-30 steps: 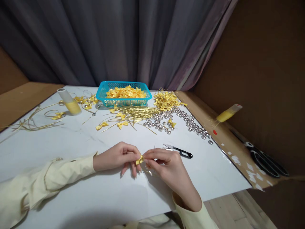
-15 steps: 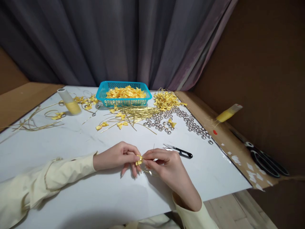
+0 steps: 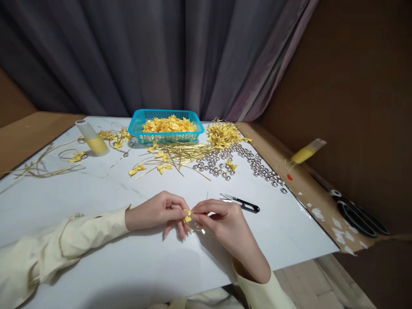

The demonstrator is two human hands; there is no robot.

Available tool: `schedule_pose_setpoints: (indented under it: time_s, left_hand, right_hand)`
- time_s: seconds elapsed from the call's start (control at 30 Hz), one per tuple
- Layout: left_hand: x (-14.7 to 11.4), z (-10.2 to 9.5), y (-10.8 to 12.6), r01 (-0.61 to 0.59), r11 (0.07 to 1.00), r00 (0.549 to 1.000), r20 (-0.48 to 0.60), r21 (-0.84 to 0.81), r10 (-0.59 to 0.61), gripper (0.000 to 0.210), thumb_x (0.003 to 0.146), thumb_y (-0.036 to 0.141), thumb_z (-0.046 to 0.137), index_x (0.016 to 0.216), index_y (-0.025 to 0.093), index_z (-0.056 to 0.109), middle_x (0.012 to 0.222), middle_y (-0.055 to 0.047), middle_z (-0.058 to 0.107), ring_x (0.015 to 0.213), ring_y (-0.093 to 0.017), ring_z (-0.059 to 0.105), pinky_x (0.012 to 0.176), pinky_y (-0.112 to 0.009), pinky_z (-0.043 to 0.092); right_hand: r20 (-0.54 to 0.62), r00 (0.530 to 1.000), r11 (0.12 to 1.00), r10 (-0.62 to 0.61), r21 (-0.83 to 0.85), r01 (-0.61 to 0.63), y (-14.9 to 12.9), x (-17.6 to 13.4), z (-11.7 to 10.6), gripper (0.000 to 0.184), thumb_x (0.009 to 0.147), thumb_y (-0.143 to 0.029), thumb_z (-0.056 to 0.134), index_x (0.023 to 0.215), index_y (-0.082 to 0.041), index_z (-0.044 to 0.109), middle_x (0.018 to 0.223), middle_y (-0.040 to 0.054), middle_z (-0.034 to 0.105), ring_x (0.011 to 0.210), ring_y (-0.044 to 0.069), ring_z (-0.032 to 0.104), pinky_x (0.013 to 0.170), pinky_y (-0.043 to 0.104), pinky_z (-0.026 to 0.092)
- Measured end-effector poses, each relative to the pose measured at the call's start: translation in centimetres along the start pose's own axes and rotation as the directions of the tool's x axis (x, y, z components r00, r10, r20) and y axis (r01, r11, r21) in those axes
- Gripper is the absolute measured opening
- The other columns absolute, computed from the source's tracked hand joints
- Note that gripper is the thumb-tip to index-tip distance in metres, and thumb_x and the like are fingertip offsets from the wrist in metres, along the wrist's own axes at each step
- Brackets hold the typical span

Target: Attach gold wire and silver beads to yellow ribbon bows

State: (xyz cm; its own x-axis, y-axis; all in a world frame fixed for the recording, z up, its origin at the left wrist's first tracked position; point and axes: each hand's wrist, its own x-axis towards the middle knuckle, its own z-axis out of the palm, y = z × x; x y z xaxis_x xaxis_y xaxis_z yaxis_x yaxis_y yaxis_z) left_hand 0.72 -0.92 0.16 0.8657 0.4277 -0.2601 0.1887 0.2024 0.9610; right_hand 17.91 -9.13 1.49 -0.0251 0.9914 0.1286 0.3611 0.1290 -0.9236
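Between my two hands, over the front of the white tabletop, is a small yellow ribbon bow (image 3: pixel 188 216). My left hand (image 3: pixel 169 213) pinches the bow between thumb and forefinger, its other fingers hanging loosely below. From the right, my right hand (image 3: pixel 218 217) is closed with thumb and forefinger at the bow's edge, on a thin gold cord (image 3: pixel 197 230) that curves out beneath the fingers. A short thin end sticks up above the right forefinger. Exactly how the cord meets the bow is hidden by the fingertips. Just beyond the right hand lie black thread snips (image 3: pixel 244 205).
A blue basket (image 3: pixel 134 124) of yellow bows stands at the back. Before it lie gold cords (image 3: pixel 189 152), with silver beads (image 3: pixel 212 163) and a yellow bow pile (image 3: pixel 223 135) to the right. A glue bottle (image 3: pixel 93 139) stands left; another (image 3: pixel 307 152) and scissors (image 3: pixel 357 216) are right.
Both hands stay almost in place, still holding the bow and cord. The view has shifted very slightly; nothing on the table has moved.
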Motion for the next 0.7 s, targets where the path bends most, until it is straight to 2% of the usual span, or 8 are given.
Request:
schedule_pose_setpoints:
  time_s: [0.33, 0.7]
  left_hand:
    - [-0.05, 0.04, -0.04, 0.001, 1.000, 1.000, -0.017, 0.021, -0.001, 0.031, 0.081, 0.041, 0.059, 0.080, 0.010, 0.059, 0.074, -0.013, 0.072, 0.060, -0.019, 0.069, 0.035, -0.017, 0.043]
    - [-0.01, 0.18, -0.12, -0.012, 0.999, 1.000, -0.022, 0.044, 0.013, 0.030, 0.083, 0.039, 0.058, 0.078, 0.009, 0.058, 0.074, -0.012, 0.072, 0.063, -0.020, 0.070, 0.036, -0.016, 0.042]
  right_hand:
    - [-0.017, 1.000, 0.999, -0.020, -0.030, 0.020, 0.12, 0.17, 0.07, 0.014, 0.074, -0.010, 0.063, 0.067, -0.018, 0.072, 0.070, 0.0027, 0.071, 0.061, 0.014, 0.063, 0.056, 0.021, 0.048]
    - [-0.027, 1.000, 0.999, -0.010, -0.051, 0.009, 0.03, 0.26, 0.25, 0.017, 0.073, -0.004, 0.062, 0.066, -0.017, 0.072, 0.069, 0.0036, 0.072, 0.061, 0.014, 0.063, 0.056, 0.021, 0.047]
